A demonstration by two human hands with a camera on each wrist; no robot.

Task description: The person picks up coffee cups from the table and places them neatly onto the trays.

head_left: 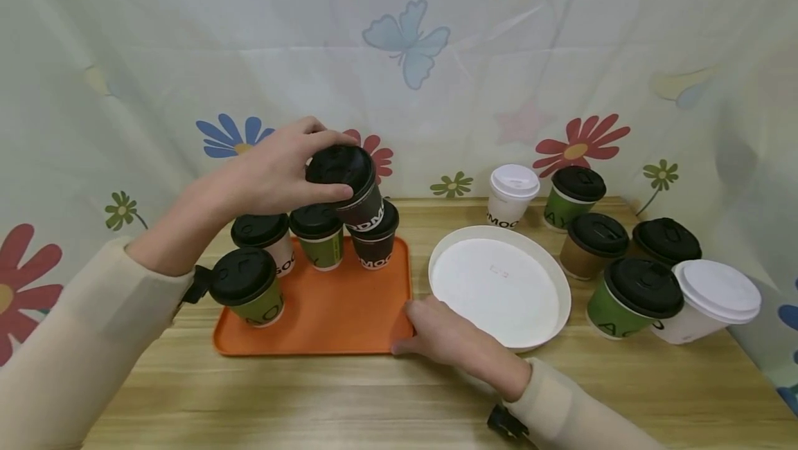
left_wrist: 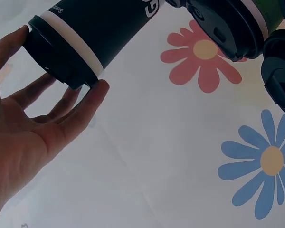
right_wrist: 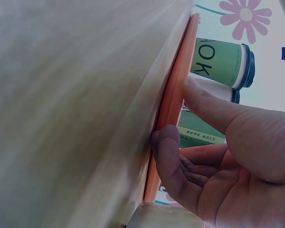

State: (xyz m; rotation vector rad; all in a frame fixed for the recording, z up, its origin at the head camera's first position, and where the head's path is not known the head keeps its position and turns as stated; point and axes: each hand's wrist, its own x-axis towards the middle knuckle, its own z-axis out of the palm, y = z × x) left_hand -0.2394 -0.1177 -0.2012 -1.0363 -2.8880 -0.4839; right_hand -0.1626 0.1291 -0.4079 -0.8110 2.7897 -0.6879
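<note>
My left hand (head_left: 274, 169) grips a black paper cup (head_left: 364, 209) by its black lid, fingers and thumb spread round the rim. In the left wrist view this cup (left_wrist: 102, 31) is tilted. It hangs over the back right of an orange tray (head_left: 337, 318), overlapping another black cup (head_left: 374, 250) that stands there. Also on the tray are a green cup (head_left: 260, 306) at front left, a pale cup (head_left: 283, 256) and a second green cup (head_left: 325, 250), all black-lidded. My right hand (head_left: 445, 336) pinches the tray's front right corner, thumb and finger on its rim (right_wrist: 173, 95).
Right of the tray lies a round white dish (head_left: 499, 291). Beyond it several lidded cups are grouped, among them a small white cup (head_left: 510, 204), a brown cup (head_left: 580, 259), a green cup (head_left: 617, 311) and a larger white cup (head_left: 692, 318). A patterned curtain (head_left: 280, 41) hangs behind the wooden table (head_left: 299, 401).
</note>
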